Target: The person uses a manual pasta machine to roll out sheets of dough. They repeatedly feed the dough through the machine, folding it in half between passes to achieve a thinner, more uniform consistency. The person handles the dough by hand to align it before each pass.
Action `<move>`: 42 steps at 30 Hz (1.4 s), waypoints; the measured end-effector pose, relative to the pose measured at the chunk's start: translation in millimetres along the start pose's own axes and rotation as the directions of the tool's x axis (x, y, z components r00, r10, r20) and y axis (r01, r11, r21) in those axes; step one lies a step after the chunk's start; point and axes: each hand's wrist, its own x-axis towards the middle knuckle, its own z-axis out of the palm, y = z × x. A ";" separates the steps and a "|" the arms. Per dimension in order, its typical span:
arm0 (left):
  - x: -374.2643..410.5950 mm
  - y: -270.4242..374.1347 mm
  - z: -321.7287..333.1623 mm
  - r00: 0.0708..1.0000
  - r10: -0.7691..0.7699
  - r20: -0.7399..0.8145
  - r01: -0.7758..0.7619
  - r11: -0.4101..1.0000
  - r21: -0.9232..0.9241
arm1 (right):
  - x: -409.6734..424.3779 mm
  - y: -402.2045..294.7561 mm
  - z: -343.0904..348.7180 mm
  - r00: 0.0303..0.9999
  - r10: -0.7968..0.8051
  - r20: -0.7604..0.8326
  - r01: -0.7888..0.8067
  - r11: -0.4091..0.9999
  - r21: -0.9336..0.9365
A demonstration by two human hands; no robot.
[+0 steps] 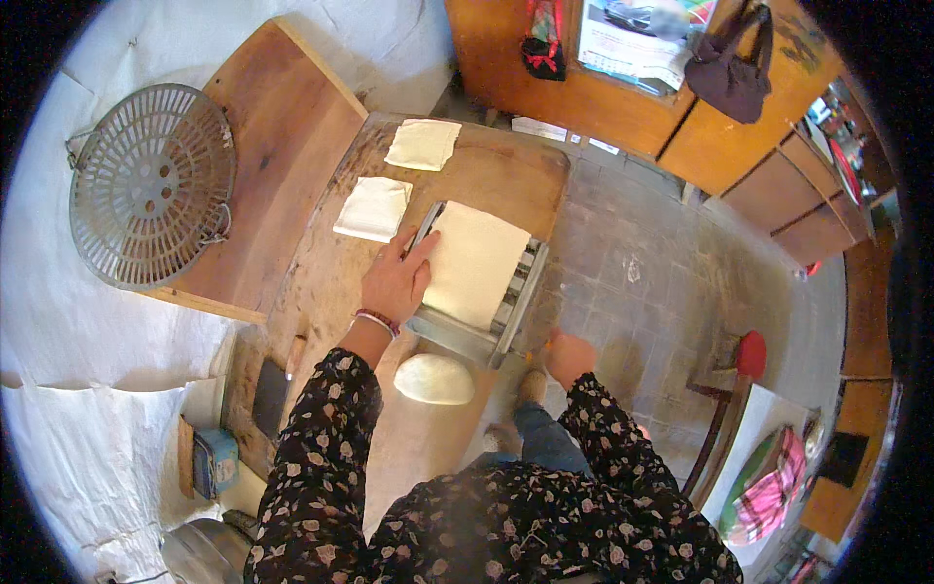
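A flat, pale dough sheet (478,263) lies over a metal dough-rolling machine (456,336) with slatted rollers. My left hand (398,281) rests at the machine's left side, its spread fingers touching the sheet's left edge. At the machine's lower right, my right hand (570,358) is closed around what looks like its crank handle, mostly hidden by the fingers. Nearer to me sits a smooth oval dough lump (434,379). Beyond my left hand are two folded dough sheets, one nearer (373,209) and one farther (423,144), on the wooden table (503,160).
A dark-bladed scraper or cleaver (271,398) lies at the table's left edge. A round plastic basket (153,186) leans over a wooden board (255,160) at left. A blue tin (215,461) stands lower left. Wooden cabinets (503,44) are beyond the tiled floor.
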 end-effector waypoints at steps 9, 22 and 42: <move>-5.4 -3.2 -0.5 1.000 -0.010 -0.009 0.010 1.000 0.015 | -72.7 -18.2 33.2 0.970 -0.208 -0.130 0.210 0.978 0.003; -4.9 -10.8 -5.3 0.903 0.389 -0.184 -0.355 0.915 0.194 | -152.8 -66.2 -75.8 0.880 -0.248 -0.405 0.166 0.960 -0.227; -2.3 -12.0 0.3 0.947 0.310 -0.091 -0.318 0.943 -0.097 | -1.9 -11.6 -130.3 0.970 -0.206 -0.132 0.162 0.945 -0.283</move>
